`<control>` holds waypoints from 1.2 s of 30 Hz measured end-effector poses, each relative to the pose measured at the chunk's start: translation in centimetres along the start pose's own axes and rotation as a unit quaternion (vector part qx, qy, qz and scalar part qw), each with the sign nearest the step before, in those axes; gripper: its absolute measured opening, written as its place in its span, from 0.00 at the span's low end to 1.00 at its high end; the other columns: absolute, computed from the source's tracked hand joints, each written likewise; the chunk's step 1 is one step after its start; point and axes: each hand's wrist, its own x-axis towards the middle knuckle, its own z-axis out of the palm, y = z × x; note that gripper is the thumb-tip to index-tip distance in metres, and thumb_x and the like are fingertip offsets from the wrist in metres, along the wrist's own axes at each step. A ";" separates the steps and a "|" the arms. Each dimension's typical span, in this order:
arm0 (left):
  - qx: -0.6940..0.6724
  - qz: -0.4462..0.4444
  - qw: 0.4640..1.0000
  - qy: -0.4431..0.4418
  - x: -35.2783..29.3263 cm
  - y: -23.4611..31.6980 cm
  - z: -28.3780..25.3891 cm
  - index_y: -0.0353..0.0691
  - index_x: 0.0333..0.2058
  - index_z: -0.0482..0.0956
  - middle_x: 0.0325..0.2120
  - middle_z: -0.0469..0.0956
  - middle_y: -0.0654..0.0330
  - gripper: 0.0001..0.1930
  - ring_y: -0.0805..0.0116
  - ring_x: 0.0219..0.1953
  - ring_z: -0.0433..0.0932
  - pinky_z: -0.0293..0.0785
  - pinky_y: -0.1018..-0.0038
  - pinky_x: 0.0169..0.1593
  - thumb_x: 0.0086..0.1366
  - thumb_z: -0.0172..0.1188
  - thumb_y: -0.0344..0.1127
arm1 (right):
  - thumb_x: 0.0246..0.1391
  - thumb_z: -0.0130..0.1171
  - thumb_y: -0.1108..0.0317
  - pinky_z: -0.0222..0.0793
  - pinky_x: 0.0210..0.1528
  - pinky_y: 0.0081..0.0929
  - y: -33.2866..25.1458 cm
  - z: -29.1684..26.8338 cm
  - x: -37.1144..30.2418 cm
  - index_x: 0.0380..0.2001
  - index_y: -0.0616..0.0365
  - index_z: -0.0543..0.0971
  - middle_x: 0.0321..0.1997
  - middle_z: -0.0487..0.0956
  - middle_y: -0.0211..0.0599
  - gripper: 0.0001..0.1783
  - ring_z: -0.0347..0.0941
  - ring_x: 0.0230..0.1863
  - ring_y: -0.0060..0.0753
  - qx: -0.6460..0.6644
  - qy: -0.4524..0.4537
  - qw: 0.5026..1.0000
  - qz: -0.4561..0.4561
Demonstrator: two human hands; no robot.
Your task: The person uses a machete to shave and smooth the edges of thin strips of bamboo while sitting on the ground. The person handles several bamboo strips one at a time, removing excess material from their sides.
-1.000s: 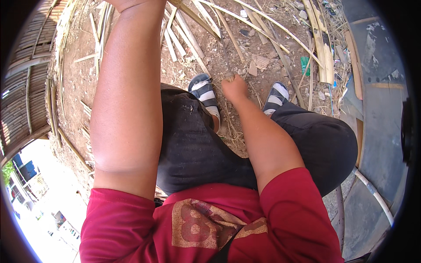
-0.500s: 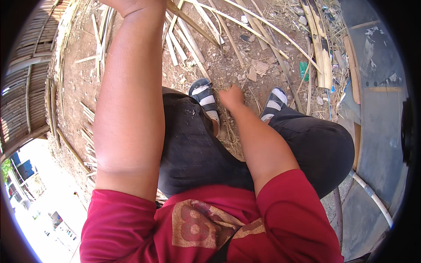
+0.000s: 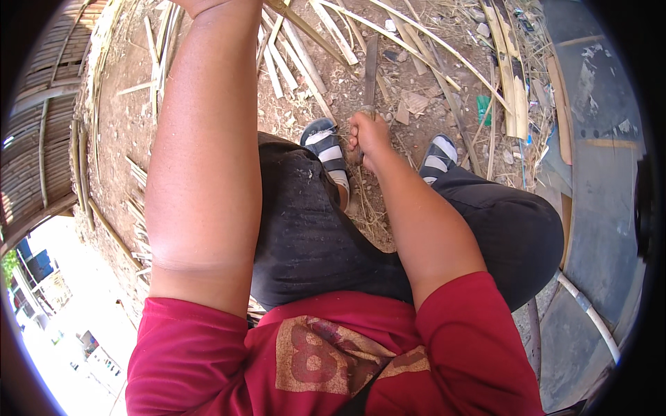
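Closed round the handle of a long, dark-bladed machete, my right hand is between my two sandalled feet. The blade points away from me, over the dirt. My left arm stretches far forward, and only the base of my left hand shows at the upper edge; its fingers are out of the picture. Beside that hand a bamboo strip slants down to the right. Whether the left hand holds it cannot be seen.
Split bamboo strips litter the dirt ahead, with wider charred pieces to the right. A dark sheet panel stands along the right side. At the left is a bamboo-slat structure. A striped sandal is near the machete.
My right hand has shifted slightly and turned, bringing the machete blade into clear view pointing forward. My left arm stays almost where it was.
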 end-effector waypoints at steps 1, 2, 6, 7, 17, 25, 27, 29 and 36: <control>-0.004 -0.021 1.000 0.006 0.3 -0.2 0.1 0.37 0.44 0.75 0.22 0.63 0.69 0.21 0.77 0.26 0.61 0.60 0.76 0.32 0.81 0.38 0.47 | 0.53 0.62 0.64 0.74 0.29 0.38 -0.3 0.3 0.3 0.38 0.60 0.77 0.26 0.79 0.37 0.13 0.75 0.20 0.33 -0.064 0.067 0.991 -0.096; -0.008 -0.041 0.999 0.012 0.5 -0.4 0.2 0.37 0.44 0.75 0.23 0.63 0.69 0.21 0.77 0.26 0.61 0.60 0.76 0.32 0.81 0.37 0.46 | 0.53 0.62 0.64 0.75 0.31 0.40 -0.6 0.7 0.6 0.38 0.61 0.77 0.27 0.80 0.40 0.13 0.76 0.22 0.37 -0.128 0.132 0.964 -0.190; 0.083 0.030 0.996 0.021 0.5 -0.8 -0.2 0.36 0.44 0.75 0.23 0.63 0.68 0.22 0.76 0.27 0.60 0.60 0.75 0.33 0.81 0.36 0.46 | 0.53 0.63 0.58 0.77 0.47 0.47 -3.2 1.6 -2.5 0.45 0.60 0.78 0.39 0.84 0.54 0.20 0.82 0.41 0.59 -0.276 0.210 0.874 -0.340; 0.083 0.039 0.996 0.022 0.6 -1.0 -0.3 0.36 0.44 0.75 0.22 0.63 0.69 0.22 0.76 0.27 0.60 0.60 0.74 0.33 0.80 0.36 0.45 | 0.53 0.63 0.57 0.77 0.49 0.47 -2.6 1.0 -2.5 0.45 0.61 0.78 0.41 0.84 0.55 0.21 0.82 0.43 0.59 -0.332 0.195 0.877 -0.288; 0.027 -0.011 0.999 0.037 0.5 -1.2 0.0 0.38 0.41 0.75 0.22 0.61 0.70 0.20 0.78 0.26 0.59 0.59 0.76 0.32 0.80 0.38 0.45 | 0.54 0.62 0.61 0.73 0.33 0.40 2.8 -2.7 0.8 0.45 0.62 0.76 0.29 0.79 0.44 0.19 0.77 0.28 0.41 -0.202 0.041 0.978 0.003; 0.026 -0.040 0.998 0.041 0.8 -0.4 0.0 0.37 0.41 0.75 0.22 0.62 0.69 0.21 0.77 0.26 0.60 0.59 0.76 0.32 0.80 0.38 0.46 | 0.53 0.62 0.60 0.75 0.48 0.51 -3.7 2.3 -1.8 0.42 0.64 0.76 0.36 0.83 0.56 0.19 0.80 0.40 0.63 -0.218 0.193 0.903 -0.315; 0.015 -0.051 0.997 0.048 0.7 -0.5 -0.2 0.37 0.41 0.75 0.22 0.63 0.69 0.21 0.77 0.26 0.60 0.59 0.75 0.32 0.80 0.38 0.47 | 0.52 0.62 0.59 0.75 0.51 0.51 -2.7 1.7 -2.3 0.44 0.65 0.77 0.41 0.83 0.60 0.22 0.81 0.46 0.64 -0.285 0.217 0.879 -0.314; 0.014 -0.026 0.999 0.043 1.2 -1.5 -0.5 0.36 0.41 0.76 0.23 0.63 0.69 0.21 0.77 0.27 0.61 0.60 0.75 0.32 0.81 0.38 0.47 | 0.52 0.62 0.57 0.74 0.55 0.51 1.9 -0.8 0.1 0.48 0.67 0.77 0.46 0.82 0.63 0.26 0.80 0.51 0.64 -0.424 0.155 0.875 -0.176; 0.025 -0.007 0.999 0.029 0.8 -1.4 -0.4 0.37 0.42 0.75 0.22 0.62 0.70 0.21 0.78 0.26 0.60 0.59 0.76 0.31 0.81 0.38 0.47 | 0.49 0.63 0.57 0.77 0.44 0.46 4.2 -1.4 0.5 0.43 0.64 0.81 0.38 0.84 0.53 0.23 0.82 0.40 0.53 -0.376 0.148 0.912 -0.073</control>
